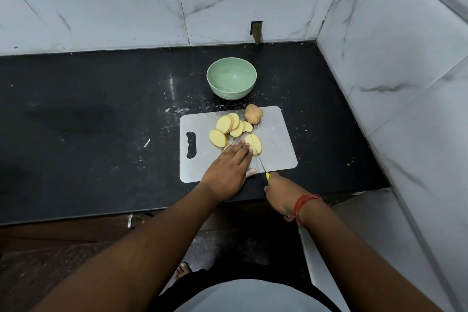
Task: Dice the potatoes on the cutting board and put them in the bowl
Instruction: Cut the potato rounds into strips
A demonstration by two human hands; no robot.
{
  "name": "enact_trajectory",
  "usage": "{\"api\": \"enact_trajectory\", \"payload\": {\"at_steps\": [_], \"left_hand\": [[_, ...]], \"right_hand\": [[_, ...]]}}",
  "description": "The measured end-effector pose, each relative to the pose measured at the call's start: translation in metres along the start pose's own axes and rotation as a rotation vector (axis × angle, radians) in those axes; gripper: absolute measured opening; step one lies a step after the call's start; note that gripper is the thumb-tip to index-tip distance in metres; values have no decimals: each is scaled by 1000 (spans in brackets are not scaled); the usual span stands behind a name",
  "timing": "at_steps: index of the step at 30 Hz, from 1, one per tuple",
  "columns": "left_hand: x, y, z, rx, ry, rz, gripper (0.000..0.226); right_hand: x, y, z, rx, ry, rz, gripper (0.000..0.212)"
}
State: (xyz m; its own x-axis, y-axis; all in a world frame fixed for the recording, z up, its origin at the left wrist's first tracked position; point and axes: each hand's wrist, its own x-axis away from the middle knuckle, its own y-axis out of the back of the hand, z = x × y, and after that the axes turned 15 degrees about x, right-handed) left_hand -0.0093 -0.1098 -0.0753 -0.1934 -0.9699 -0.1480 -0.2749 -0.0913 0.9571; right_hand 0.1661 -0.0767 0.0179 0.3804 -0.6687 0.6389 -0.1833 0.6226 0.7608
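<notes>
We're steadying the potato slice (254, 144) mid-frame with a flat left hand (229, 170), right hand (279, 194) gripping the knife (260, 159) lengthwise across it (bowl (231, 78) waiting just above the board (278, 144)).

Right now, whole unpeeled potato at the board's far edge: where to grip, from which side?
Pinch the whole potato across its narrow middle, coming from above and the right. It lies on the cutting board with potato slices against its left side, while its right side and top are free.
</notes>
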Motion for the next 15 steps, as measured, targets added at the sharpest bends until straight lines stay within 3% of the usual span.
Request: {"api": "enact_trajectory", "payload": {"at_steps": [7, 9, 15], "left_hand": [[1, -2, -1, 12, 8, -26, 62], [2, -4, -1, 30, 15, -32, 63], [6, -3, -4, 22, 39, -56, 63]], "right_hand": [[15, 1, -8, 82, -8, 82, 21], [19, 7, -11, 63, 14, 48, 9], [20, 19, -2, -83, 7, -86, 15]]}}
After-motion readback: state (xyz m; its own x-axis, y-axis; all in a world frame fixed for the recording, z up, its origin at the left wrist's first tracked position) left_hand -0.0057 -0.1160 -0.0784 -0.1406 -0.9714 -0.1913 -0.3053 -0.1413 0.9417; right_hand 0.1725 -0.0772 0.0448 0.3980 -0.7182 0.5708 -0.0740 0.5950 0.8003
